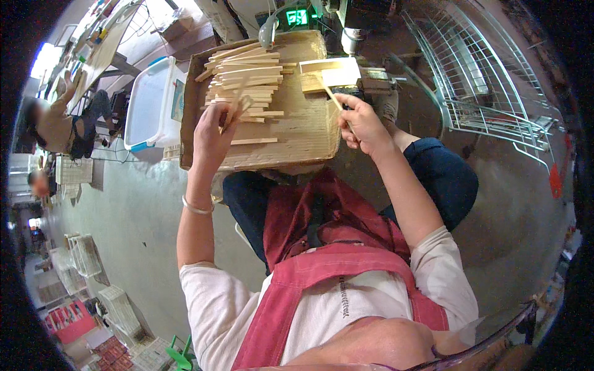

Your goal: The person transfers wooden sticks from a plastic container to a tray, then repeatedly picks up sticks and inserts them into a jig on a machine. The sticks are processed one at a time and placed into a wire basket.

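Note:
A shallow cardboard box (pixel 309 139) lies in front of me with a pile of pale wooden strips (pixel 250 74) at its left. Over the box's left side, my left hand (pixel 212 137) is closed on a wooden strip, whose upper end is blurred by motion. My right hand (pixel 366 125), at the box's right edge, pinches a thin wooden strip (pixel 330 93). That strip slants up and left, its far end in front of a small brightly lit work block (pixel 340 72). A single loose strip (pixel 255 141) lies apart from the pile, near my left hand.
A lamp head (pixel 268 32) hangs over the box's far edge, near a green-lit display (pixel 297 17). A clear plastic bin (pixel 150 105) stands at left, a wire rack (pixel 486 74) at right. A white cup-like container (pixel 352 41) stands behind the block. Another person (pixel 62 127) sits far left.

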Demonstrator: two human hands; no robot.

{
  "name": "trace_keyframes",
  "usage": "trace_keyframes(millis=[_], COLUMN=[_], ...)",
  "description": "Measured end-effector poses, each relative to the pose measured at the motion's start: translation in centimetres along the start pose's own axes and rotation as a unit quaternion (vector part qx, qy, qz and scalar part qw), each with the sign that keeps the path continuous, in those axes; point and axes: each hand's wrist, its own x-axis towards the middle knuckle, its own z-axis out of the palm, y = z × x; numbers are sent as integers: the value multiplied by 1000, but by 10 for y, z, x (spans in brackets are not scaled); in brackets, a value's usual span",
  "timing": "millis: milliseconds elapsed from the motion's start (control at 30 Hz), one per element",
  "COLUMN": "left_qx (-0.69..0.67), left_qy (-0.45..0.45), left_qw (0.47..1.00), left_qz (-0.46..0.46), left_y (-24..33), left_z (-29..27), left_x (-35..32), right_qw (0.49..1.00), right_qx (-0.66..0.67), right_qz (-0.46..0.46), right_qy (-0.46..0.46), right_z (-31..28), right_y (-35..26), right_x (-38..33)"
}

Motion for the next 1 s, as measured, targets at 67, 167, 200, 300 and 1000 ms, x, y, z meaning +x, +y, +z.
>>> trace_keyframes(millis=[67,167,200,300,1000], left_qx=[-123,-340,-422,-580,-814], left_qy=[40,54,60,54,-234], left_qw=[989,926,888,785,427], left_qz=[-64,-154,-174,-212,-317], left_y=[5,24,43,52,129], left_z=[-3,-9,-8,-5,102], left_x=[-14,-28,-28,-37,-68], right_qw=[996,973,957,995,997], right_qx=[-41,-135,-178,-79,17], right_qz=[-52,-92,-110,-46,12], right_qy=[63,166,199,30,-78], right_z=[-8,-15,-22,-16,21], right_y=[11,26,41,38,9], right_x=[-4,-13,-6,-18,-58])
